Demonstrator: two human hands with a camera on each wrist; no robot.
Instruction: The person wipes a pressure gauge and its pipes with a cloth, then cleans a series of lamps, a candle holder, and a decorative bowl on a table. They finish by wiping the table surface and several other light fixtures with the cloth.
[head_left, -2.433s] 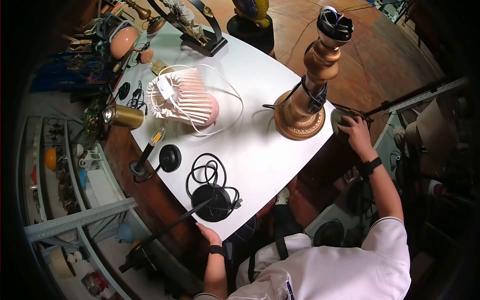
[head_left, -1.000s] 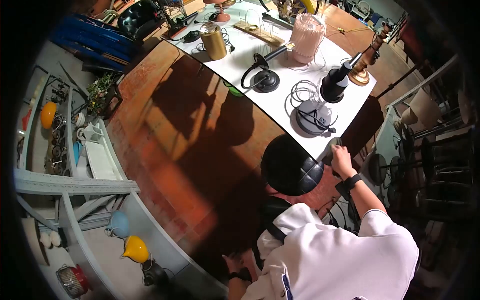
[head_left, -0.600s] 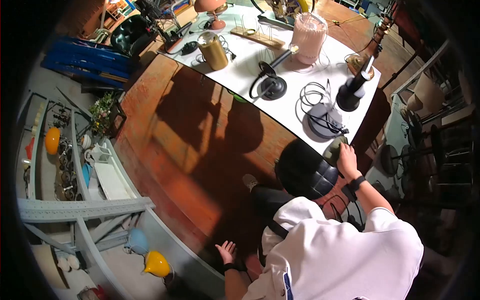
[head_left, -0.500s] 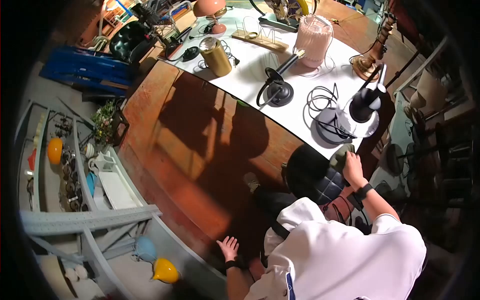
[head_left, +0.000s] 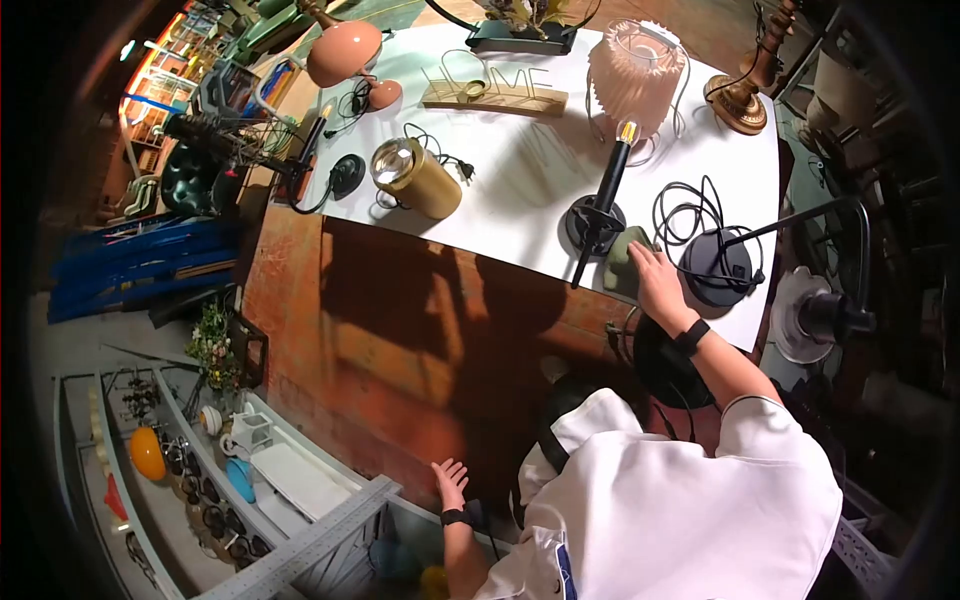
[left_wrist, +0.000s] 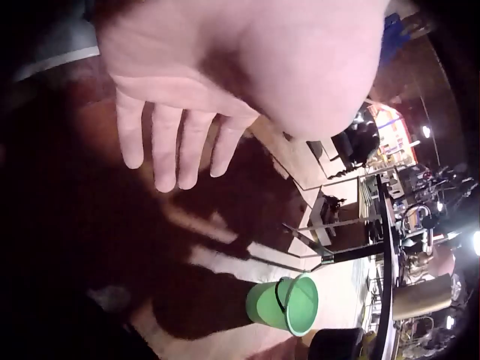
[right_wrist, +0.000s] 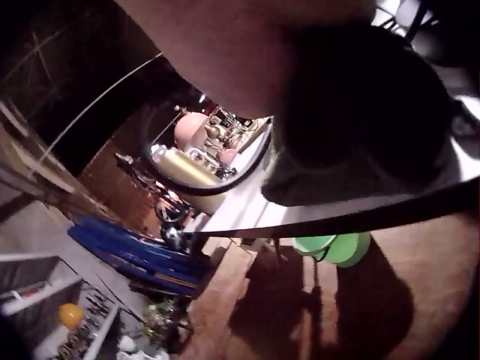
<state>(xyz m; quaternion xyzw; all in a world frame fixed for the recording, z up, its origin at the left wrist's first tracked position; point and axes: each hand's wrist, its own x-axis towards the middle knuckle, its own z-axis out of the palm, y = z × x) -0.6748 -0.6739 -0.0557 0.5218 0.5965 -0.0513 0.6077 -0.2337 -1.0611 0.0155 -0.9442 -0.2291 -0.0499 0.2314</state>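
Observation:
My right hand holds a green cloth against the front edge of the white table. In the right wrist view the cloth is a dim grey-green patch under the shadowed hand, close over the tabletop. Just behind it stands a black lamp with a candle-shaped bulb. Right of the hand is a round black lamp base with its cord coiled beside it. My left hand hangs low, away from the table; in the left wrist view its fingers are straight and the palm holds nothing.
On the table stand a pink pleated lamp, a gold cylinder lamp, a wire-letter sign, a pink mushroom lamp and a bronze lamp base. A green bucket is on the floor. Metal shelving stands at lower left.
My right hand has moved with the cloth from the table's right side round to its front edge. My left hand has left the front corner and dropped lower. The view has swung round.

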